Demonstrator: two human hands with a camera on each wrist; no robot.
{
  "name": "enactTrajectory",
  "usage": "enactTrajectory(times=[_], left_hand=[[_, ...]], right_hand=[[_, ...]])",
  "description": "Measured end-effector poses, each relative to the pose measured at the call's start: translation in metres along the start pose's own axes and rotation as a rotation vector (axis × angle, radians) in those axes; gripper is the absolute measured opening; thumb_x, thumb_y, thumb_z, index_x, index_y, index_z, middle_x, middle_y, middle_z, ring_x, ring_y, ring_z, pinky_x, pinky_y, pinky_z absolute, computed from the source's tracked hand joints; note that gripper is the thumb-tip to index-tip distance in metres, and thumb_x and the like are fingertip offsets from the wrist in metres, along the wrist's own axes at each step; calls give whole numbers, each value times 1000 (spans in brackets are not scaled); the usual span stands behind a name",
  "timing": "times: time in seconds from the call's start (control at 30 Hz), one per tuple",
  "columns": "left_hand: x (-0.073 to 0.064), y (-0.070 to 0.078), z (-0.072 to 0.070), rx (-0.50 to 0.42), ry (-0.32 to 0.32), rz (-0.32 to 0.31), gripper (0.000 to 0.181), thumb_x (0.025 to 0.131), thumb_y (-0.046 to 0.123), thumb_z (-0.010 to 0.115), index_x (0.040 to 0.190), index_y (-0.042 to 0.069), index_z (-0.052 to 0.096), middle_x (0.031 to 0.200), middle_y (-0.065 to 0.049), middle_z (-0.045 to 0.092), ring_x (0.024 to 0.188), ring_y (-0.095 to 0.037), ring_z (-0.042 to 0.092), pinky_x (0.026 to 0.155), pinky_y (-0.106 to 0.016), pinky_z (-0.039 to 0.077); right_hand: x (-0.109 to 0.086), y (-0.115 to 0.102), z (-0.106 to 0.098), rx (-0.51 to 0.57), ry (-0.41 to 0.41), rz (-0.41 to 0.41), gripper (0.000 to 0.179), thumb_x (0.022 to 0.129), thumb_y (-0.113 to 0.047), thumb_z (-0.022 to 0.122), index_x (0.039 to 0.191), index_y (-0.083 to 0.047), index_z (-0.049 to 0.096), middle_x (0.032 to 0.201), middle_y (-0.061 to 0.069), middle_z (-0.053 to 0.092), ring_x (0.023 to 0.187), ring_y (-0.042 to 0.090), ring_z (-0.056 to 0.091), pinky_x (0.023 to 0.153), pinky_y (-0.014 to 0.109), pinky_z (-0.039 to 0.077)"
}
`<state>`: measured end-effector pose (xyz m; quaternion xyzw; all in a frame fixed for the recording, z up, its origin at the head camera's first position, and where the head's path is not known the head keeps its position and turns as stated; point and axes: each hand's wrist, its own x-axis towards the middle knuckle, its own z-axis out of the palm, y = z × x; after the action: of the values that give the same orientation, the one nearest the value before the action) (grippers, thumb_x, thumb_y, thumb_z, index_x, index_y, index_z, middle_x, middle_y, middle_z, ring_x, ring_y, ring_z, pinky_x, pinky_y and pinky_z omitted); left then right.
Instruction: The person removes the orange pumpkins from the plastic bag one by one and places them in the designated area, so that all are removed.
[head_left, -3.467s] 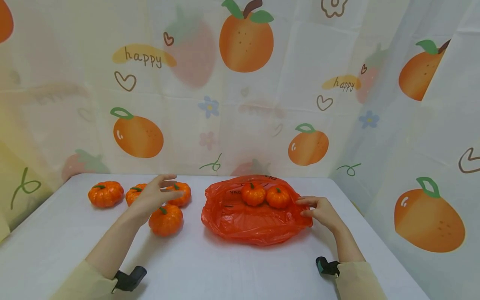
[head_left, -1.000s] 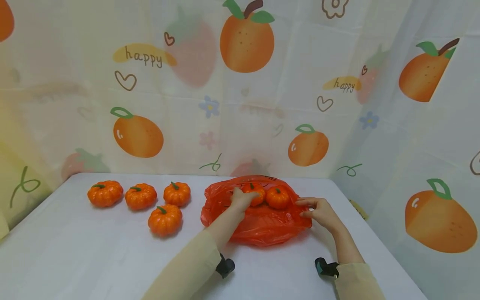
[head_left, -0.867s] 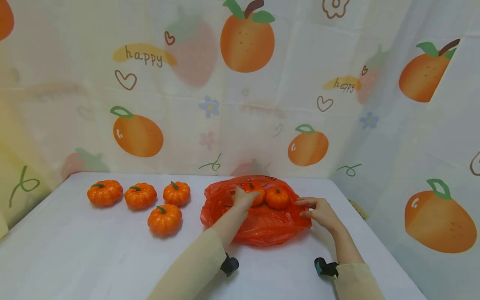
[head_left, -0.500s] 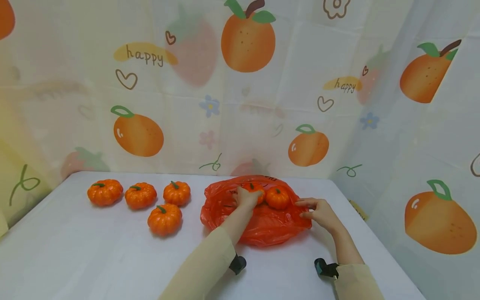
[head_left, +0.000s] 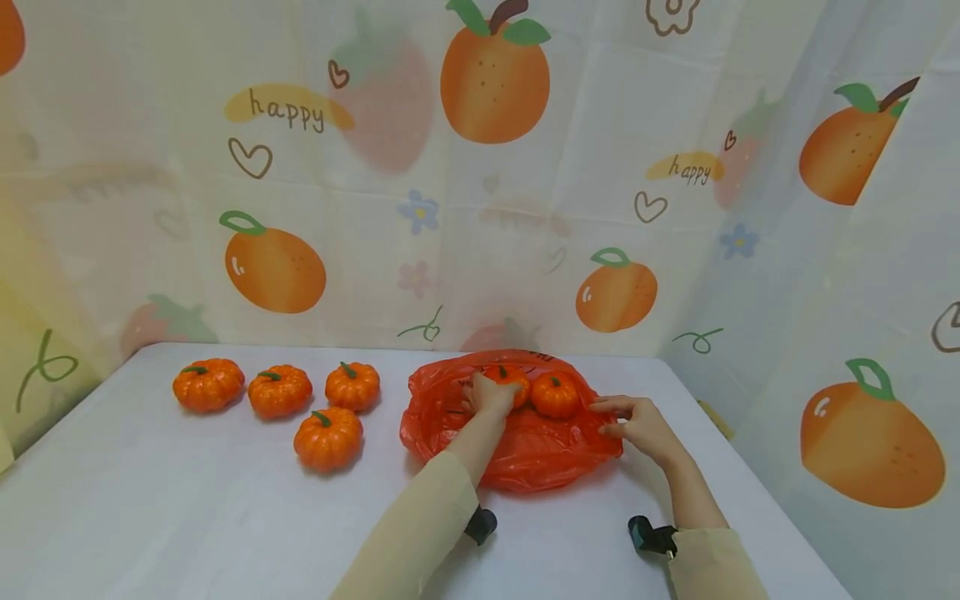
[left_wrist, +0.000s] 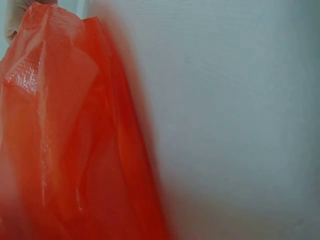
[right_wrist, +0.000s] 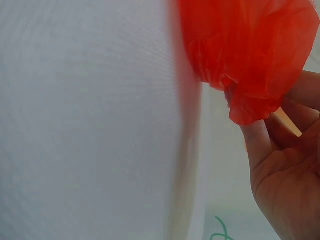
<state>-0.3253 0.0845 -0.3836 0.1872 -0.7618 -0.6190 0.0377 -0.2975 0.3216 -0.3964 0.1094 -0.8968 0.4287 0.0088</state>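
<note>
Fingers of the right hand pinch the red plastic bag; a slip, I judge, could snag the left hand, grip unclear.

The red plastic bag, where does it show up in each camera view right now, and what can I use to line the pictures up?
Head: the red plastic bag sits just right of centre, in the lower half.
Left wrist: it fills the left side, reaching the bottom edge.
Right wrist: it hangs in the upper right.
Shared landmark: the white tabletop, visible beside the bag in all three.
</note>
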Motion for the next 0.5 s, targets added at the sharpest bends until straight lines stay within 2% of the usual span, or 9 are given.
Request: enactTrajectory(times=[0.2,0.33,0.5], left_hand=[[2,-2,-1,11,-9,20,71,80,13,76,141,-3,43,142,-31,41,139,-52,31,122,-57,22],[3,-4,-1,-15,-24,16,71,81,9,74,143,-2,41,144,-31,39,141,-51,29,123,-58,20],[5,-5,0,-10,-27,14,67,82,7,74,140,-2,42,141,-29,42,137,-48,35,122,-57,24]], right_hand=[[1,1,-1,-7,4,-12,36,86,-8,66,121,-1,69,139,23,59,128,43,53,99,50,54],[1,1,-1,-14,8,-3,36,86,-8,66,121,-1,69,139,23,58,127,43,53,99,50,54],[0,0,0,-9,7,18,36,87,-8,66,122,-1,69,140,23,57,128,44,52,98,49,55]])
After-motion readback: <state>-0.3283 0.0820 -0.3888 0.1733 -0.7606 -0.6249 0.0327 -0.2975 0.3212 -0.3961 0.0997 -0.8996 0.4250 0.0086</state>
